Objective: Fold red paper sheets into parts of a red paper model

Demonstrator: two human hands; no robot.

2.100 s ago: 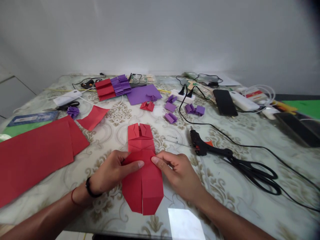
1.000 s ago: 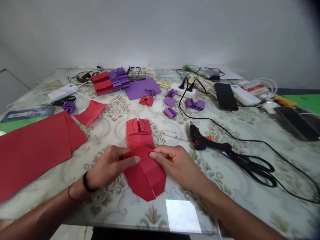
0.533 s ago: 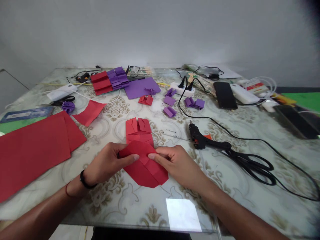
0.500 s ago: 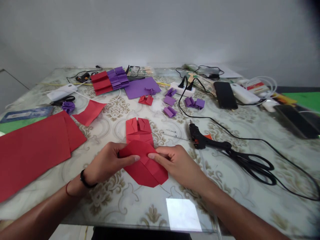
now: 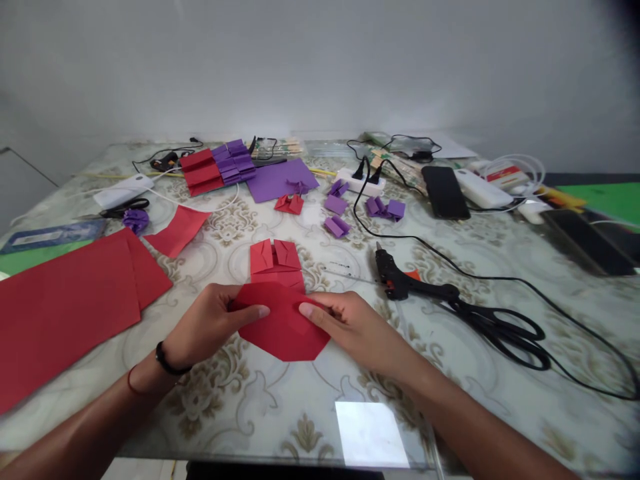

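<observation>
A folded red paper piece (image 5: 283, 327) lies on the glass table in front of me, its near end folded up into a blunt wedge. My left hand (image 5: 213, 325) pinches its left edge, thumb on top. My right hand (image 5: 350, 325) pinches its right edge with fingers curled. The far end of the same red piece (image 5: 275, 259) shows two small folded flaps beyond my fingers.
Large red sheets (image 5: 70, 300) lie at the left. A black glue gun (image 5: 400, 283) and black scissors (image 5: 505, 333) lie at the right, with a black cable (image 5: 500, 277) running across. Purple folded pieces (image 5: 337, 227), red and purple stacks (image 5: 217, 167), phones (image 5: 443, 192) and a power strip (image 5: 363, 183) crowd the back.
The near end of the red piece has been swung up and folded toward the far end, so the piece is now much shorter. Both hands kept their pinch at its sides.
</observation>
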